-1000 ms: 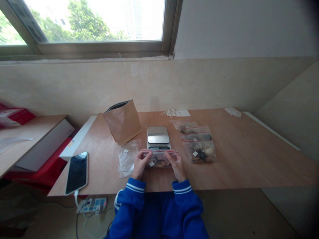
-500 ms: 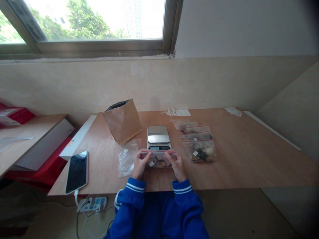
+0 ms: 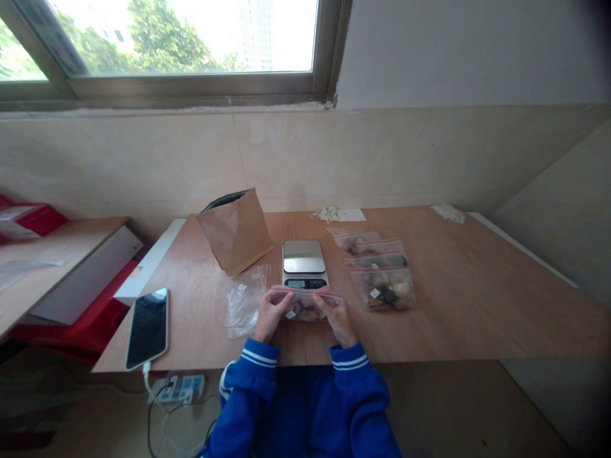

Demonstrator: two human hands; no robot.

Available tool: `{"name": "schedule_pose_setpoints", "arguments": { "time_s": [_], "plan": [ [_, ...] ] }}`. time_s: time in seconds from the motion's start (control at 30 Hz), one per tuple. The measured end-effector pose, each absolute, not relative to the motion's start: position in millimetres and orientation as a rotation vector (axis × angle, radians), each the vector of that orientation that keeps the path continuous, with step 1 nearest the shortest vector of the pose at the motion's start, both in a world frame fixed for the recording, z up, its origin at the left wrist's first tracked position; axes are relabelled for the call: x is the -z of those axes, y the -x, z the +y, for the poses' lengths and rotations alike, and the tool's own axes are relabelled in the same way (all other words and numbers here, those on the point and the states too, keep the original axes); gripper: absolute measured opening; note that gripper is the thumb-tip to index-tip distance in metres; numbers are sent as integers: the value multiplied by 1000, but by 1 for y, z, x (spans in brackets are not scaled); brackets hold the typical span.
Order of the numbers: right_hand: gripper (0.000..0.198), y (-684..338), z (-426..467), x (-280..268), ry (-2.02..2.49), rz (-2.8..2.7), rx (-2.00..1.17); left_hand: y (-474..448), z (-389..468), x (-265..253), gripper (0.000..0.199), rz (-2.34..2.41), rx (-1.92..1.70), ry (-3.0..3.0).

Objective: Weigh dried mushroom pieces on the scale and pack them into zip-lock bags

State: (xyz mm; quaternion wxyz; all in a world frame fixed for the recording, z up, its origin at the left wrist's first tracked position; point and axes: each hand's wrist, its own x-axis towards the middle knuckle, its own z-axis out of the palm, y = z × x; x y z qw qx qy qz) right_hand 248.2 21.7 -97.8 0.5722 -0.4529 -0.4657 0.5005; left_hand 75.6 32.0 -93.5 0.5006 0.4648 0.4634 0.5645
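Observation:
Between my two hands is a clear zip bag (image 3: 305, 310) with a red strip along its top edge, brown dried pieces and a small white label inside. My left hand (image 3: 273, 314) pinches the top edge near its left end. Thumb and fingers of my right hand (image 3: 337, 314) grip the same edge toward the right. Just beyond the bag sits a digital kitchen scale (image 3: 304, 257) with a bare steel plate; the bag's top comes up close to its display. Flat clear zip bags (image 3: 244, 302) lie beside my left hand.
Several filled zip bags (image 3: 382, 286) overlap in a row on the right. A brown paper pouch (image 3: 237, 234) stands open at the back left. Whitish scraps (image 3: 327, 214) lie near the wall. A phone (image 3: 148, 329) with a charging cable rests at the left table edge, above a power strip (image 3: 181, 388).
My right thumb has slid slightly left along the bag's top edge, toward the left hand. Otherwise the bag, the scale and the things around them stay in place.

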Motion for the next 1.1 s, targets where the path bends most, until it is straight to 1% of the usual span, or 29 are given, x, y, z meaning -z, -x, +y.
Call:
{"name": "schedule_pose_setpoints", "arguments": {
  "time_s": [0.17,0.3,0.43,0.6,0.97,1.1],
  "plan": [
    [25,-248,21,95,1084,-1139,-1095,-76,32,89,27,1163,-1366,-1167],
    [30,-247,22,95,1084,-1110,-1150,-77,32,89,29,1149,-1382,-1125],
    [30,-246,21,93,1062,-1113,-1232,-79,30,89,34,1103,-1276,-1082],
    [28,-244,19,89,1043,-1152,-1277,-79,30,85,28,1045,-1228,-1221],
    [27,-240,19,94,1101,-1146,-1091,-77,31,94,26,1060,-1223,-1145],
    [24,-244,18,90,1105,-1248,-940,-79,31,88,26,1083,-1251,-1217]
  ]
}}
